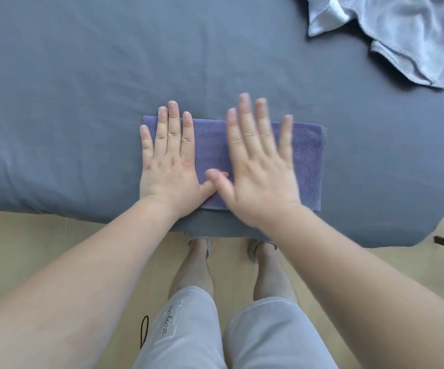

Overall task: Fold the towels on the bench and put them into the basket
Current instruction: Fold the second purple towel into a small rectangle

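Near the front edge of the grey-covered table (82, 89): purple towel (306, 161), folded to a flat rectangle, long side running left to right, stitched hem showing at its right end. Left hand (169, 166) lies flat on the towel's left part, fingers straight, gripping nothing. Right hand (260, 169), motion-blurred, fingers spread wide over the towel's middle; contact unclear. Both hands hide much of the towel. Well beyond the towel, far right: pale grey towel (407, 35), crumpled, unfolded.

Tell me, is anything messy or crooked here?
The pale towel lies crumpled, unfolded, far right on the bench. The purple towel under the left hand and right hand lies flat and neat.
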A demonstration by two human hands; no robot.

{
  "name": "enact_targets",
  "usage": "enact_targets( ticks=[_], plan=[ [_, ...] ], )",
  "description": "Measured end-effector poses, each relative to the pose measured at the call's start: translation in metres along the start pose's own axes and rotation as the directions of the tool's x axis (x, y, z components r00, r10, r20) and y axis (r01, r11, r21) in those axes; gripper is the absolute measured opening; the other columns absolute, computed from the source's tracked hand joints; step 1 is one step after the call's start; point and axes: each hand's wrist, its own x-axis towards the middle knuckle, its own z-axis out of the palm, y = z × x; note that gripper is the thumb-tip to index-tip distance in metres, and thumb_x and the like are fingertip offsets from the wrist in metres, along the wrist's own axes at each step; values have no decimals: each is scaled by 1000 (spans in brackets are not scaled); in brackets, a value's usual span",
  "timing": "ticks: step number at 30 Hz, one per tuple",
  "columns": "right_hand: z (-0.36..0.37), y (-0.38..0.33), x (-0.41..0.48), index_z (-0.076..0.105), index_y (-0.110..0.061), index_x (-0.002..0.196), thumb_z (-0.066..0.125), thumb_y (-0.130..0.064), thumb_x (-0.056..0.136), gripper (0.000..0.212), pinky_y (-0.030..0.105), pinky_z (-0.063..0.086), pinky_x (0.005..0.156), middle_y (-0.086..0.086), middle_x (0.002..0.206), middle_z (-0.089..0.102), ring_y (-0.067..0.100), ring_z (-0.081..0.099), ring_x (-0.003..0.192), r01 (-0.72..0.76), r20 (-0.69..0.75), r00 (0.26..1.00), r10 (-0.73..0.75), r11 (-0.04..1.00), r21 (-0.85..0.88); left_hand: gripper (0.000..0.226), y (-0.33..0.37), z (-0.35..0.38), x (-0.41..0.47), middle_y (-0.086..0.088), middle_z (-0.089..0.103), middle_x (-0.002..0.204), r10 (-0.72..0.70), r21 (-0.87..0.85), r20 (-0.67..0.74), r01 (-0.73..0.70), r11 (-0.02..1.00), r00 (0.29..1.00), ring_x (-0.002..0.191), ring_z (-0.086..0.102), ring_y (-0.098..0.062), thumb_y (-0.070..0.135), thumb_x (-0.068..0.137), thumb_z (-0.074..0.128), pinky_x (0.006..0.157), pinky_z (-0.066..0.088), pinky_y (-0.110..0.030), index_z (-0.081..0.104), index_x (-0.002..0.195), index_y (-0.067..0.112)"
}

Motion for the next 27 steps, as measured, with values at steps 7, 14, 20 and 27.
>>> enact_targets(
  ticks=[7, 14, 20, 27],
  plan=[
    [34, 33, -8, 3, -19, 162, 24, -63, 99, 79, 47, -4, 125, 0, 169, -4, 21, -6, 156, -64, 73, 995, 66, 998, -25, 114, -10, -1, -4, -17, -21, 163, 33, -31, -21, -34, 999, 999, 151, -19, -30, 87, 82, 15, 122, -6, -57, -17, 155, 5],
    [18, 63, -18, 2, -11, 161, 17, -69, 98, 87, 60, -6, 122, 7, 169, -7, 26, -11, 155, -251, 112, 958, 265, 960, -122, 105, -39, -6, -9, -12, -22, 164, 122, 13, 11, -122, 992, 993, 151, -20, -28, 82, 84, 16, 122, -6, -55, -13, 157, 12],
    [12, -23, -7, 5, -6, 160, 21, -69, 97, 91, 61, -10, 121, 13, 168, -5, 32, -8, 155, -120, 16, 993, 121, 992, -25, 84, -54, -11, -25, -25, -9, 164, -11, -231, -137, -21, 973, 990, 152, -3, -41, 64, 94, 41, 121, -2, -57, 5, 160, 27],
    [40, -31, 0, 0, -7, 160, 21, -73, 95, 95, 60, -6, 122, 11, 168, -8, 30, -11, 155, -185, 85, 978, 189, 982, -48, 85, -64, -10, -29, -16, 50, 132, -211, -335, -192, 138, 932, 958, 116, 45, -39, 62, 80, 66, 98, 37, -49, 47, 139, 4]
  ],
)
